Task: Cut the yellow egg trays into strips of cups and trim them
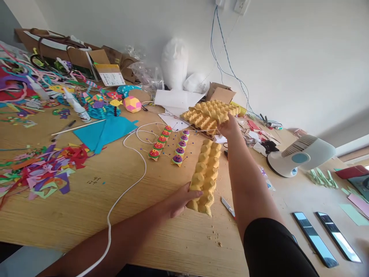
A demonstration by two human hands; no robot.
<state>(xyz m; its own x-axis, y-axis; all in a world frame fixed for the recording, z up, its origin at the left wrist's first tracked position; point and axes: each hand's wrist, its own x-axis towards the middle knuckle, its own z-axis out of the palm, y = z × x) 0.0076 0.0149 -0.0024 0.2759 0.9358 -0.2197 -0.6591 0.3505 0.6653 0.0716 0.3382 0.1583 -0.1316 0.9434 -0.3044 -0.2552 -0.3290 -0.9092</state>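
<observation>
My left hand [181,200] grips the near end of a long yellow egg-carton strip [206,173] that lies on the wooden table [86,204]. My right hand [227,127] reaches farther back and holds the edge of a larger yellow egg-carton piece [209,111], lifted and tilted above the table. Left of the strip stand two painted egg-carton caterpillars [170,144] with pins stuck in them. A small craft knife [227,206] lies just right of the strip, near my right forearm.
Coloured paper scraps [43,169] cover the left side, with glue bottles [76,105], a teal sheet [106,130] and cardboard boxes [86,57] behind. A white cable [127,188] crosses the table. A small fan [296,156] and two dark flat strips [325,238] sit on the right.
</observation>
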